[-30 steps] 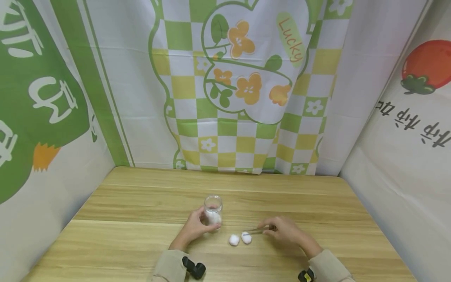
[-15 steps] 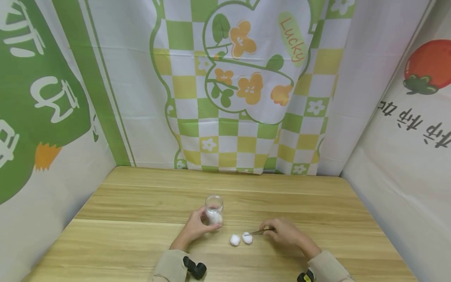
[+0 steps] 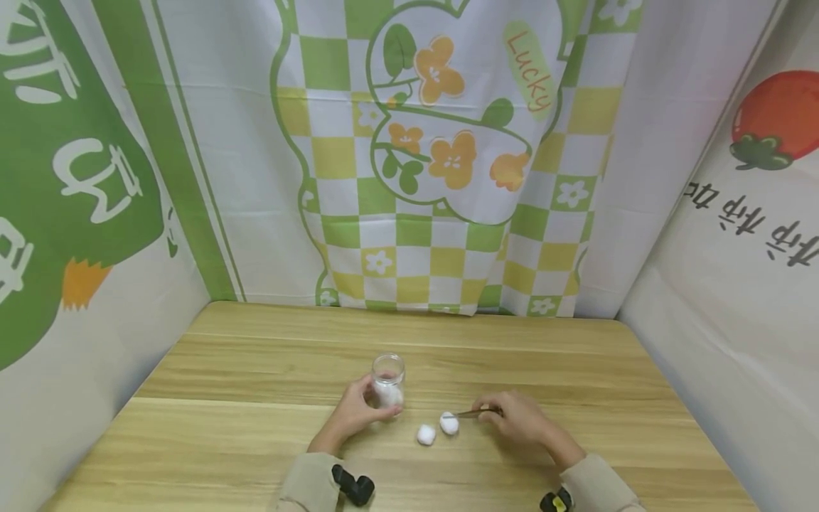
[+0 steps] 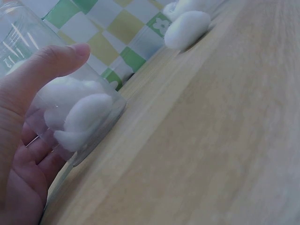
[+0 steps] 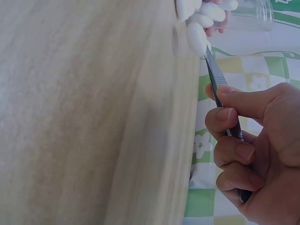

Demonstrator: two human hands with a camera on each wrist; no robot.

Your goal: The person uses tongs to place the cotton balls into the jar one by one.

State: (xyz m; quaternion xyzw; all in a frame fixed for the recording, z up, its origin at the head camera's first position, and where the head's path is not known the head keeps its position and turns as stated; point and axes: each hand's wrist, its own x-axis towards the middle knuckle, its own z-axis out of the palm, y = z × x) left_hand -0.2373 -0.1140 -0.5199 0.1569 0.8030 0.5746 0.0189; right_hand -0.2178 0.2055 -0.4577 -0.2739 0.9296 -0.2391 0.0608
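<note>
Right hand (image 3: pixel 517 418) pinching tweezers (image 3: pixel 478 412), tips on a cotton ball (image 3: pixel 450 425); second ball (image 3: pixel 426 435) just beside it, apart. Left hand (image 3: pixel 355 410) curled round the upright jar (image 3: pixel 388 378). I'd use a light, level squeeze, jar steady. Right wrist view shows a shadow (image 5: pixel 175 41) apart from the pinched ball, so probably lifted; head view doesn't settle that.
</note>
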